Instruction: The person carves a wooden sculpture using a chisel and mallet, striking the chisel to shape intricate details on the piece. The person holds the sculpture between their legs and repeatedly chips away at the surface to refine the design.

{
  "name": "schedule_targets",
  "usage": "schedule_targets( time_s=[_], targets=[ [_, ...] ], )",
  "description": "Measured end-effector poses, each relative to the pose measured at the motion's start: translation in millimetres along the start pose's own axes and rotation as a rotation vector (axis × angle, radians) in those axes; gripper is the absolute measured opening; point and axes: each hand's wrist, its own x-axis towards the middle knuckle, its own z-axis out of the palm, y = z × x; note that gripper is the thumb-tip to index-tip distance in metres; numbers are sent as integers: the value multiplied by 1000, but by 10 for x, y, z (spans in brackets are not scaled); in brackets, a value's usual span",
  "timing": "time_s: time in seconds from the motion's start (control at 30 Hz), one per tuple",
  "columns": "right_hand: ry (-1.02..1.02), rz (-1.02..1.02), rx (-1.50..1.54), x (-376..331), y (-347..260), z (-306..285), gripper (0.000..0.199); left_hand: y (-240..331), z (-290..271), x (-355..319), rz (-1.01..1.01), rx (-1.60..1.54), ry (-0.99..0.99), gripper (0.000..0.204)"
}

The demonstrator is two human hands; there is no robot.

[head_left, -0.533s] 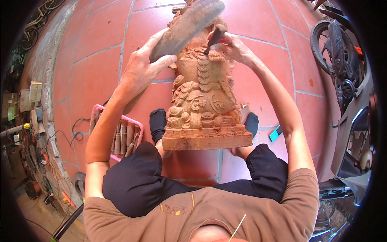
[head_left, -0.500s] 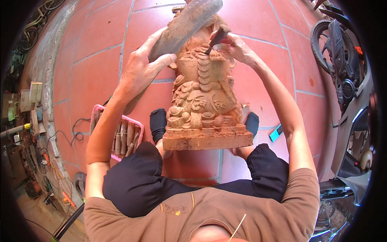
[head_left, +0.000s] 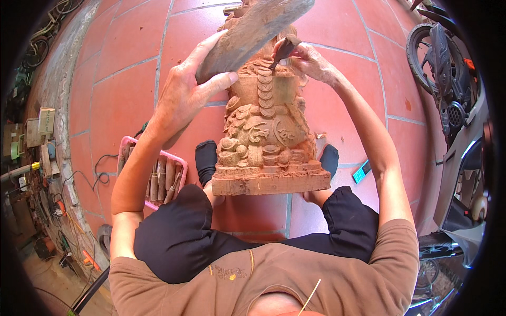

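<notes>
A reddish-brown wooden carving [head_left: 246,138] stretches away from me between my feet, its flat base nearest me. Rounded shapes and a row of overlapping coin-like discs are cut into it. My left hand [head_left: 182,97] is wrapped round a thick, worn wooden mallet [head_left: 253,38], which slants over the carving's far part and hides some of it. Pinched in my right hand [head_left: 311,63] is a short dark chisel [head_left: 285,51], its lower tip at the top of the disc row. The mallet's far end reaches above the chisel; I see a gap between them.
A pink basket [head_left: 183,176] beside my left leg holds several wooden-handled tools [head_left: 162,179]. A turquoise phone [head_left: 361,171] lies on the red floor tiles [head_left: 126,89] by my right foot. Motorbike parts [head_left: 443,79] line the right side; clutter and cables fill the left edge.
The mallet has swung a little to the right, its far end now further over the carving, above the chisel. My right hand and the chisel have barely moved.
</notes>
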Motion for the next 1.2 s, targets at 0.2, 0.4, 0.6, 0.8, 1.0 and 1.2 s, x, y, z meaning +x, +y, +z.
schedule_targets(
  time_s=[0.2, 0.4, 0.6, 0.8, 1.0, 1.2],
  targets=[
    [31, 43, -61, -59, -163, 56, 28, -136, 84, -1, 5, 62, -53, 66],
    [31, 122, -193, -75, -139, -11, 27, -124, 79, -6, 48, 210, -95, 67],
    [60, 125, -252, -68, -192, 44, 30, -72, 72, 70, 16, 411, -168, 69],
    [42, 184, -299, -32, -153, -1, 32, -125, 143, 47, 130, 295, -76, 72],
    [17, 270, -20, -75, -279, -9, 29, -36, 94, 77, 39, 377, -136, 68],
    [61, 94, 145, -137, -186, -132, 27, -83, 44, 65, 91, 181, 0, 67]
  ],
)
